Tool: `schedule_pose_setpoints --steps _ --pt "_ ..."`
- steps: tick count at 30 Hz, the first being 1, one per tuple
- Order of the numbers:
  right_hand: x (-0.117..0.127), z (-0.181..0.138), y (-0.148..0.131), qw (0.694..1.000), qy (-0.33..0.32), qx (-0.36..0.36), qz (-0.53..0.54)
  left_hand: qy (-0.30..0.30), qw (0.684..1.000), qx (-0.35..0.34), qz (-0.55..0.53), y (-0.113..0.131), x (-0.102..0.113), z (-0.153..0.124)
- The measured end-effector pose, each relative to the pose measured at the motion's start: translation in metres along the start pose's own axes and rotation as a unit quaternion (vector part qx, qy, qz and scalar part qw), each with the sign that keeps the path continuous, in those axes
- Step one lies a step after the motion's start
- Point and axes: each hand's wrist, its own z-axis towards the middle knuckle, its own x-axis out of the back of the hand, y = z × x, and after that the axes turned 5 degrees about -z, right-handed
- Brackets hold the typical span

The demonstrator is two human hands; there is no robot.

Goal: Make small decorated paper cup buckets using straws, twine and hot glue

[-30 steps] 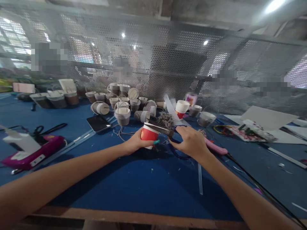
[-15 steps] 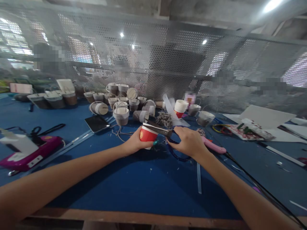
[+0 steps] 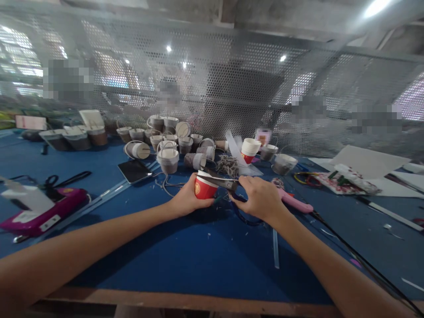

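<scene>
A red paper cup [image 3: 204, 189] with a white rim is gripped in my left hand [image 3: 188, 198], fingers round its side and thumb across the front. My right hand [image 3: 260, 194] has its fingers through the dark blue handles of a pair of scissors [image 3: 228, 184]. The scissor blades point left and lie at the cup's upper edge, one along the rim and one behind it. Just beyond the cup lie small wrapped cups with string handles [image 3: 168, 160] and a heap of grey twine [image 3: 228, 165].
A stack of paper cups [image 3: 249, 150] stands behind the scissors. On the left are a phone [image 3: 134, 171] and a purple power strip [image 3: 49, 210]. A pink glue gun [image 3: 294, 201] with a black cord lies to the right, near paper sheets [image 3: 367, 161]. Perforated metal panels stand behind the table.
The scissors have opened wider at the cup's rim, with the blades now apart. The cup has tilted a little in my left hand, and the teal bit below it shows less.
</scene>
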Motion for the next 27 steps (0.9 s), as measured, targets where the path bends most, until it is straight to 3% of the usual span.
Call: schedule_pose_setpoints --steps 6,16,20,27 --pt "-0.005 0.0 0.0 1.0 0.017 0.02 0.01 0.008 1.0 -0.006 0.015 -0.002 0.0 0.0" --pt "-0.01 -0.001 0.006 0.997 0.069 0.032 0.005 -0.01 0.985 0.054 -0.165 0.005 0.003 0.004" --pt "-0.007 0.0 0.007 0.999 0.033 0.018 0.016 -0.03 0.982 0.083 -0.165 0.007 0.002 0.006" --pt "0.003 0.001 0.003 1.0 -0.013 0.008 0.025 -0.003 0.993 0.05 -0.109 0.003 -0.003 0.002"
